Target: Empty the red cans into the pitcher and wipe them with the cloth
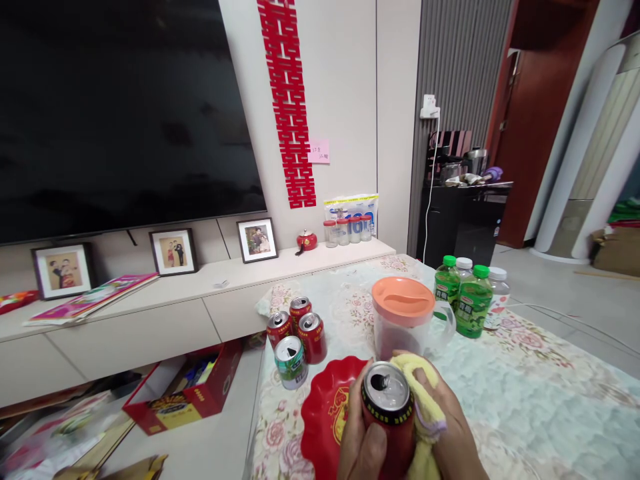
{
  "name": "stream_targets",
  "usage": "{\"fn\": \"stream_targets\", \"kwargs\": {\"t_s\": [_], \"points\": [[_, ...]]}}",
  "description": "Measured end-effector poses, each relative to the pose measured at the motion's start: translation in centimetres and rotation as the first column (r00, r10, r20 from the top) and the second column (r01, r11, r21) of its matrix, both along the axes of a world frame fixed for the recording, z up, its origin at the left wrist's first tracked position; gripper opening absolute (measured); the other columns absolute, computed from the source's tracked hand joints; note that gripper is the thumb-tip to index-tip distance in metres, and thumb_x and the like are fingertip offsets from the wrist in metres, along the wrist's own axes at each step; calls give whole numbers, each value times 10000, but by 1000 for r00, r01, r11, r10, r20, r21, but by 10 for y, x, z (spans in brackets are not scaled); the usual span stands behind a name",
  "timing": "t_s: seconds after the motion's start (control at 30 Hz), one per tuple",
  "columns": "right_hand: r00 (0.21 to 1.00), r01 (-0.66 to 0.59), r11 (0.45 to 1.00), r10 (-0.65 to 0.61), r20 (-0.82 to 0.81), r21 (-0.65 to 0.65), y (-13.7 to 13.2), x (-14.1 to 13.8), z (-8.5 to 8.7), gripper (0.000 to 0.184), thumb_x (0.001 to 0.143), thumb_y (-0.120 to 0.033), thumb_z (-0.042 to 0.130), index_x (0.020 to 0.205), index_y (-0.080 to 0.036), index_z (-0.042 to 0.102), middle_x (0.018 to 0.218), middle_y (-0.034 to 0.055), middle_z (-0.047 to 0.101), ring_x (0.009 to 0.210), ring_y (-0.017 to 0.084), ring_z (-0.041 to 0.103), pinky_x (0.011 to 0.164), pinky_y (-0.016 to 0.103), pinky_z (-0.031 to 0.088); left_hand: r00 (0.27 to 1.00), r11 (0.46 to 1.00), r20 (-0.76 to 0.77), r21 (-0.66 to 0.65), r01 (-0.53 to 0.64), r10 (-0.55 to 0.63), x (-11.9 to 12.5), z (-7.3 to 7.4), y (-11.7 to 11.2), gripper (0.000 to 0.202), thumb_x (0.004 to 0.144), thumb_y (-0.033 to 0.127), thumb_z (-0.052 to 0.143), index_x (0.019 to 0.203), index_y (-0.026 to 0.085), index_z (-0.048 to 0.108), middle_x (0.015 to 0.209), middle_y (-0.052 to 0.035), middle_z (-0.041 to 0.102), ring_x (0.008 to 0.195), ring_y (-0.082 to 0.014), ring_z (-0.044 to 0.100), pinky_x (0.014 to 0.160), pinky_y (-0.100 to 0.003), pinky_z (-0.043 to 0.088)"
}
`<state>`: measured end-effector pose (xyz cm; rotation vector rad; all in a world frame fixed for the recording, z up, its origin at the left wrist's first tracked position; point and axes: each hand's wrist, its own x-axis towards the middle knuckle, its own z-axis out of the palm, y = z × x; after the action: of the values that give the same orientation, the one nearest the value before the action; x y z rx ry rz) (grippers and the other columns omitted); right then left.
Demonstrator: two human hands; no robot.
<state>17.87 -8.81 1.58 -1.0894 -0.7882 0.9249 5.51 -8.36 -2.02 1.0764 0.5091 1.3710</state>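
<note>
Red and opened, the can [389, 413] sits low in view, gripped from the left by the left hand [361, 440] above a red plate [325, 413]. The right hand [445, 427] presses a yellow cloth [425, 400] against the can's right side. Just behind stands a pitcher [403, 320] on the floral surface [525, 400], with four cans [297, 337] to its left.

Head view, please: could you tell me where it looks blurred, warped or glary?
Head view: the red can in the left hand and the yellow cloth are fairly sharp; the clutter on the floor at bottom left is smeared; the wall edges lean and bow toward the frame's sides; the television shows no strong glare.
</note>
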Motion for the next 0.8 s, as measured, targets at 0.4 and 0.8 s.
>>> {"fn": "stream_targets", "kwargs": {"t_s": [0.4,0.8], "points": [[911,55,991,-98,399,118,-5,-18,-39,489,1026,-564,533,1326,-212,693,1371,105,742,1277,246,701,1054,289,576,958,921,130,-335,-200,255,3,-16,6,909,742,615,856,1506,227,553,1428,-177,695,1405,-389,593,1156,-462,494],[548,5,832,-467,694,555,-18,0,-23,411,1017,-460,614,1369,-260,687,1345,126,732,1206,331,720,980,468,622,974,967,92,-170,-188,206,13,2,3,689,657,620,919,1190,265,664,1209,-117,794,1106,-345,756,943,-427,602]]}}
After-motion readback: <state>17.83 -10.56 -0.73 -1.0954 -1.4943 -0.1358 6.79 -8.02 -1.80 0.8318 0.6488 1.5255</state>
